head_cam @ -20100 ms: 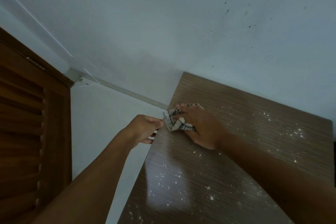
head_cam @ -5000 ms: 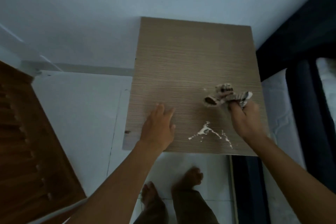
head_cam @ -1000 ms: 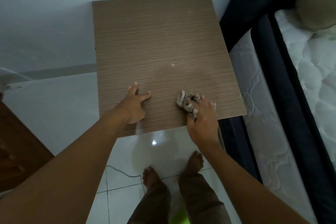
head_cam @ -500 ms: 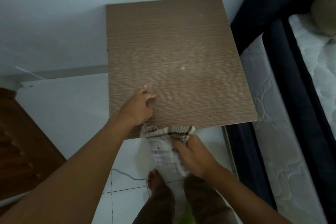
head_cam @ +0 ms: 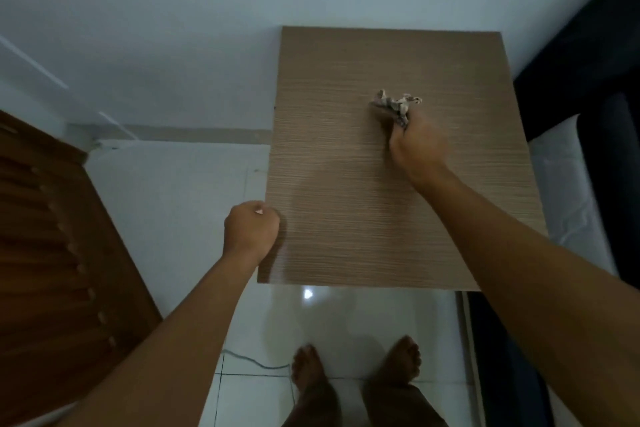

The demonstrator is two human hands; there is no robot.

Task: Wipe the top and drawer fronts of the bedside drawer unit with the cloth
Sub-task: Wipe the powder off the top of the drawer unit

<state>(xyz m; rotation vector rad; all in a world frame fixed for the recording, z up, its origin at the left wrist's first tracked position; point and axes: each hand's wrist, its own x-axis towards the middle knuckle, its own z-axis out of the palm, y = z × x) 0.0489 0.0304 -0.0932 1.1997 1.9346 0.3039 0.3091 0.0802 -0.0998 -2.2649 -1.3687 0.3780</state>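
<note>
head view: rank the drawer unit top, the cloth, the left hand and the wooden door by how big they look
1. drawer unit top
2. wooden door, cut off by the frame
3. left hand, though nearer the camera than the cloth
4. cloth, bunched in the right hand

Right hand (head_cam: 417, 146) extended forward on an outstretched arm, fingers closed in a grip; left hand (head_cam: 251, 227) curled into a fist, held lower, forearm angled inward.

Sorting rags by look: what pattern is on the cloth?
The cloth is pale with dark checked stripes, bunched in the right hand; head view.
</note>
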